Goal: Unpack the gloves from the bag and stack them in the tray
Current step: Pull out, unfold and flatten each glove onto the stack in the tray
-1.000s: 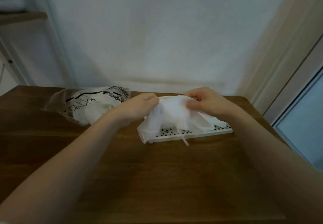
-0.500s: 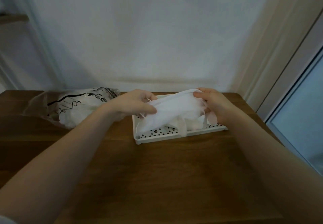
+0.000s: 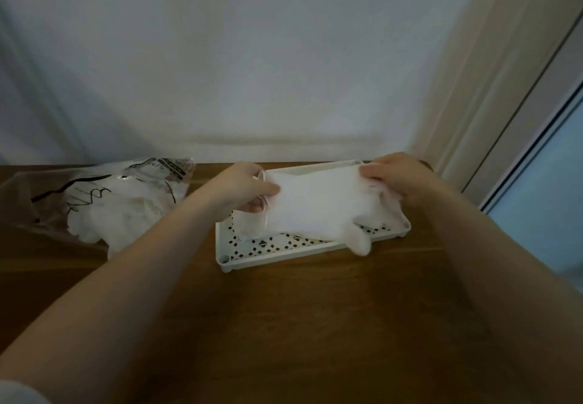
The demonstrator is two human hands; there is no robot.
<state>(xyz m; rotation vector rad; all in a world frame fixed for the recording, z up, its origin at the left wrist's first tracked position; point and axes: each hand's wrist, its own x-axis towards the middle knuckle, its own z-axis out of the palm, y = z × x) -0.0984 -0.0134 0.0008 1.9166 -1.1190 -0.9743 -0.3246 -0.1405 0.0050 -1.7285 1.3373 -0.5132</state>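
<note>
both hands' fingers [image 3: 367, 172] pinching white glove [image 3: 318, 204], over tray [image 3: 284, 253]

A brown wooden surface [image 3: 284, 324] with lengthwise grain fills the lower half of the view. Directly behind the surface's far edge rises a plain white wall [image 3: 252, 56], with a faint pale band running along it just above that edge. To the right of the surface, beside its far right corner, stands a cream frame [image 3: 492, 72] that slants up and to the right. Farther right of the surface, past the frame, a dark strip [image 3: 533, 148] borders a pale blue pane [image 3: 561, 182] that reaches the picture's right edge. At the far left, above the surface, the wall is shadowed and blurred.
</note>
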